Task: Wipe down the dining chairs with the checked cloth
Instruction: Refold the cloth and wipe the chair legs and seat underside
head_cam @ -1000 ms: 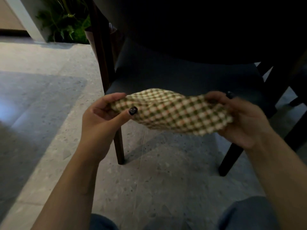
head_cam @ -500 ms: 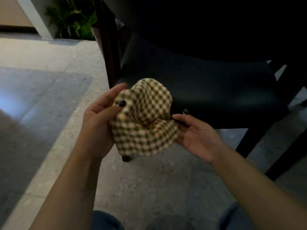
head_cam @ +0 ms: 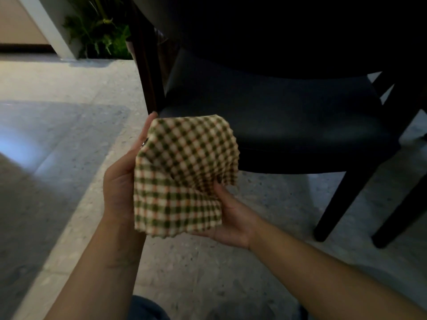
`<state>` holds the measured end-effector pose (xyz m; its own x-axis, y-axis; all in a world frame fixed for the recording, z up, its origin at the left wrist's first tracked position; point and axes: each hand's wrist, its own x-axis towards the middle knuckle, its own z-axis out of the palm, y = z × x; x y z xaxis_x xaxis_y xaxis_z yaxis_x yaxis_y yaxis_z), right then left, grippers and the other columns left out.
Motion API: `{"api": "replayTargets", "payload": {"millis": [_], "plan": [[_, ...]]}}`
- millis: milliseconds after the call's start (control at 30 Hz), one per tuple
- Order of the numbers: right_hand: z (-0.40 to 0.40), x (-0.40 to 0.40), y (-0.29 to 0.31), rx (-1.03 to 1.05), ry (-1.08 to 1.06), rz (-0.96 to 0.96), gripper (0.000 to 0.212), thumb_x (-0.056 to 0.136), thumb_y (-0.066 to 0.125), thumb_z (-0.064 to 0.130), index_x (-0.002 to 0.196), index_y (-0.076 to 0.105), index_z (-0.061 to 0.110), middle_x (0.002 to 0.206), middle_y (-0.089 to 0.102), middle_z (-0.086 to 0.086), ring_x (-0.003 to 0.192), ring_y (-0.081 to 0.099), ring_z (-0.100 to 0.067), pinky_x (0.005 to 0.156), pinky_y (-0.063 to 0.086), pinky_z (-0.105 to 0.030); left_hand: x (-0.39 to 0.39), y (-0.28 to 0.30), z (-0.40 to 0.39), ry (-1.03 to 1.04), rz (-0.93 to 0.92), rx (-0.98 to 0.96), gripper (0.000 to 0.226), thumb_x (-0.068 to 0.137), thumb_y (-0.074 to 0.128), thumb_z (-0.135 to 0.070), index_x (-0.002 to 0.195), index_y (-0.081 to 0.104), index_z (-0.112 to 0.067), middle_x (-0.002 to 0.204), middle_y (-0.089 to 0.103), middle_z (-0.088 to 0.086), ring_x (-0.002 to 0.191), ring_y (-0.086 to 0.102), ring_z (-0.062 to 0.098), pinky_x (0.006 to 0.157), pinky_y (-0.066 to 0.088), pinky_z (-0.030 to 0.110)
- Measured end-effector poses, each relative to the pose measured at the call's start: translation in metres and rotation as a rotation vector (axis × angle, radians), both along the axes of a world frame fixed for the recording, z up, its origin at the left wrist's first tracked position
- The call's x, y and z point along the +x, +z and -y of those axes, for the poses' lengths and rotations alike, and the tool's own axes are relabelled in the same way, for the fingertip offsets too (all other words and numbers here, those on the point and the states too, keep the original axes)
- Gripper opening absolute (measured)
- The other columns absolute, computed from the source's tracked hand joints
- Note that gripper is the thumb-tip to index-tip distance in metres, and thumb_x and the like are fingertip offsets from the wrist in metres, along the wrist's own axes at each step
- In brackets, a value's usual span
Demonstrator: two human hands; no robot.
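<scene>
a view looking down from head height at two bare forearms holding a checked cloth [head_cam: 182,179] in front of a dark dining chair [head_cam: 277,121]. the cloth is folded over on itself, green and cream checks with thin orange lines, and it is held in the air above the floor, just in front of the chair's front edge, not touching the seat. no label, tag or writing can be seen on the cloth or on anything else.

the left hand [head_cam: 120,181] holds the cloth's left edge; its fingers run up behind the fabric and only their tips show above it, with a small shiny spot, perhaps a ring, at the cloth's edge. the right hand [head_cam: 231,218] cups the cloth from below, palm up, with the thumb pressed onto the fabric from above; its other fingers are hidden under the cloth.

the chair has a dark padded seat and dark legs; its back fills the top of the view in deep shadow and is cut off. a second dark leg [head_cam: 399,218] at the far right cannot be matched to any piece of furniture. the floor [head_cam: 69,158] is pale speckled stone with a darker panel on the left. a leafy green plant [head_cam: 99,31] stands at the top left beside a white pillar [head_cam: 48,26]. a bit of blue-grey trouser fabric [head_cam: 147,308] shows at the bottom edge.
</scene>
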<state>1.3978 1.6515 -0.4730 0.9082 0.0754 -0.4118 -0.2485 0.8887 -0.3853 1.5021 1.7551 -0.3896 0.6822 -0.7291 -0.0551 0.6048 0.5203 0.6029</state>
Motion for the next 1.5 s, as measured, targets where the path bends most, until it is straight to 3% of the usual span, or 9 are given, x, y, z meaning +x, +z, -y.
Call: {"api": "replayTargets", "payload": {"millis": [133,467,600,733,900,1033,1200,1333,1500], "plan": [[0.015,-0.003,0.018,-0.172,-0.16,-0.059,0.039,0.076,0.061,0.003,0.114,0.059,0.012,0.114,0.069,-0.013,0.095,0.068,-0.024,0.086,0.054,-0.044,0.014,-0.001,-0.011,0.064,0.131,0.212,0.041,0.076,0.048,-0.012,0.1,0.078,-0.026,0.105,0.074,0.0,0.096,0.07,0.017,0.071,0.059,0.03],[0.071,-0.037,0.082,-1.15,-0.654,-0.34,0.026,0.092,0.06,0.016,0.114,0.053,0.028,0.103,0.065,0.002,0.09,0.065,-0.01,0.072,0.055,-0.028,0.032,-0.016,-0.022,0.148,0.803,0.752,0.051,0.084,0.062,0.008,0.126,0.061,-0.023,0.121,0.065,-0.003,0.104,0.066,0.008,0.085,0.056,0.023],[0.083,-0.044,0.085,-1.268,-0.501,-0.305,0.022,0.095,0.052,0.011,0.094,0.069,0.026,0.102,0.069,0.007,0.101,0.063,-0.013,0.084,0.053,-0.032,0.03,-0.024,-0.016,0.131,1.062,0.925,0.045,0.083,0.069,0.001,0.116,0.065,-0.028,0.108,0.067,-0.008,0.097,0.065,0.001,0.078,0.053,0.01],[0.089,-0.057,0.086,-1.505,-0.224,-0.296,0.028,0.072,0.08,0.018,0.097,0.07,0.026,0.101,0.07,0.008,0.095,0.067,-0.01,0.083,0.056,-0.031,0.038,-0.031,-0.016,0.25,1.25,1.002,0.032,0.085,0.068,-0.003,0.1,0.067,-0.031,0.098,0.064,-0.002,0.09,0.06,0.008,0.072,0.048,0.013],[0.083,-0.057,0.091,-2.016,-0.371,-0.401,0.014,0.077,0.074,0.025,0.074,0.064,0.034,0.096,0.049,0.01,0.088,0.05,-0.003,0.073,0.038,-0.012,0.032,-0.028,-0.008,0.328,1.08,0.917,0.018,0.086,0.068,-0.009,0.083,0.063,-0.027,0.112,0.052,0.002,0.104,0.052,0.013,0.085,0.048,0.024],[0.078,-0.054,0.094,-1.913,-0.482,-0.465,0.023,0.078,0.065,0.024,0.065,0.057,0.007,0.072,0.054,0.002,0.067,0.05,-0.007,0.061,0.041,-0.022,0.024,-0.016,-0.004,0.155,0.624,0.654,0.014,0.093,0.056,-0.009,0.086,0.066,-0.017,0.085,0.07,-0.006,0.083,0.065,0.007,0.075,0.049,0.029],[0.054,-0.044,0.093,-1.873,-0.403,-0.539,0.033,0.081,0.058,0.027,0.07,0.054,-0.004,0.059,0.049,-0.006,0.056,0.045,-0.013,0.053,0.037,-0.027,0.008,-0.023,0.007,0.053,0.614,0.842,0.011,0.097,0.053,-0.03,0.097,0.063,-0.025,0.094,0.07,-0.008,0.09,0.066,0.011,0.076,0.048,0.032],[0.025,-0.028,0.097,-1.545,-0.451,-0.311,0.025,0.082,0.062,0.023,0.063,0.056,0.006,0.055,0.05,0.004,0.058,0.048,-0.007,0.057,0.04,-0.025,-0.003,-0.027,0.014,-0.053,0.643,0.846,0.015,0.099,0.048,-0.032,0.102,0.062,-0.027,0.094,0.07,-0.008,0.093,0.066,0.014,0.081,0.05,0.035],[0.002,-0.012,0.08,-1.3,-0.207,-0.089,0.028,0.094,0.049,0.013,0.086,0.07,0.029,0.087,0.072,0.005,0.083,0.067,-0.008,0.073,0.049,-0.023,-0.014,-0.016,0.014,-0.224,0.434,0.631,0.043,0.102,0.035,-0.044,0.099,0.071,-0.02,0.101,0.074,0.005,0.098,0.07,0.024,0.08,0.058,0.035]]}}
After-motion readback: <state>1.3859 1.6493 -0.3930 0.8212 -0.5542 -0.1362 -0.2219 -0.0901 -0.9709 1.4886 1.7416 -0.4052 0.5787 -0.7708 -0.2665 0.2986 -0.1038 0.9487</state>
